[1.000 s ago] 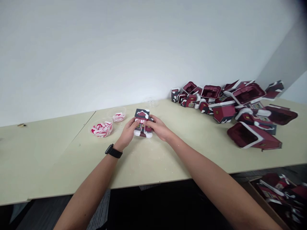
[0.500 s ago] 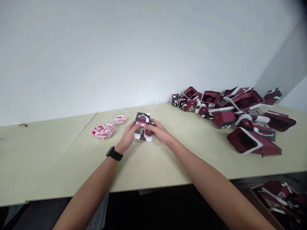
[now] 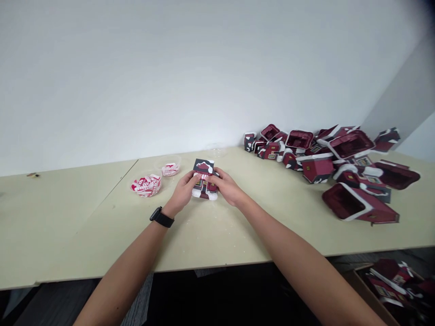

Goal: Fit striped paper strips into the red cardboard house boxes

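Both my hands hold a small model house (image 3: 204, 182) of dark red card, with a black roof panel and white snow trim, just above the pale table top (image 3: 217, 235). My left hand (image 3: 181, 191) grips its left side, and a black watch (image 3: 161, 217) sits on that wrist. My right hand (image 3: 226, 186) presses on its right side. My fingers hide much of the house front, and its lit yellow windows show between them.
Left of the house stand a transparent bowl (image 3: 146, 185) and a smaller one (image 3: 170, 169), both holding red-and-white pieces. A transparent cup (image 3: 216, 150) stands behind. A heap of similar houses (image 3: 326, 163) lies at the right, and a box of more (image 3: 387, 290) sits below the table edge.
The whole scene sits slightly lower in the view. My hands stay on the house, which has shifted little, with the black roof panel still upward.
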`<state>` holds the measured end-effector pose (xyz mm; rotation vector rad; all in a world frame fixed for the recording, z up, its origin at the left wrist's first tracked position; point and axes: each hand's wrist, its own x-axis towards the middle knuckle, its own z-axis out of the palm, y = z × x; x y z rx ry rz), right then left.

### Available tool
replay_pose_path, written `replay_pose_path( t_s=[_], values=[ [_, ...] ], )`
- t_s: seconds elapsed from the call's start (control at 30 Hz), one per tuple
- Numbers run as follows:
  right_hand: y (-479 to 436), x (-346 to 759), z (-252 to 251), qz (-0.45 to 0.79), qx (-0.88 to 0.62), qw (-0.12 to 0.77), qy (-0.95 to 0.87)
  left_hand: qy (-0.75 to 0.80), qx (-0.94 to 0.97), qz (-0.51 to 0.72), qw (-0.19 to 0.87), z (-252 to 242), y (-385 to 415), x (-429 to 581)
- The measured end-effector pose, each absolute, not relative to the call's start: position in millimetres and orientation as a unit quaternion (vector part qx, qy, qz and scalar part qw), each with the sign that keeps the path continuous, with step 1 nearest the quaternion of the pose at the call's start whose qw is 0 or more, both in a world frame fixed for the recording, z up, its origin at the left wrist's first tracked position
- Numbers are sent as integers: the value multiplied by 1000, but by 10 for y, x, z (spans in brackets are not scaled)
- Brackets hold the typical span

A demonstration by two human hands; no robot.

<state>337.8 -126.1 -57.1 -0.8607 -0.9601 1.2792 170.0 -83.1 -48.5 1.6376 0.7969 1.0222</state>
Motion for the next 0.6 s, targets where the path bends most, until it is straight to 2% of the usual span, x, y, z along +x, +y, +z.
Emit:
replay_pose_path(
  t_s=[0.33,0.5,0.6],
  values=[
    [-1259,3356,-578,536,-383,627,-416,313,683,424,506,-490,-795,1694],
    [-1241,3348,-591,414,-445,665,-433,373,669,529,366,-476,-770,1690],
    [-1227,3338,-637,334,-484,670,-453,374,693,502,357,-425,-800,1666]
  ],
)
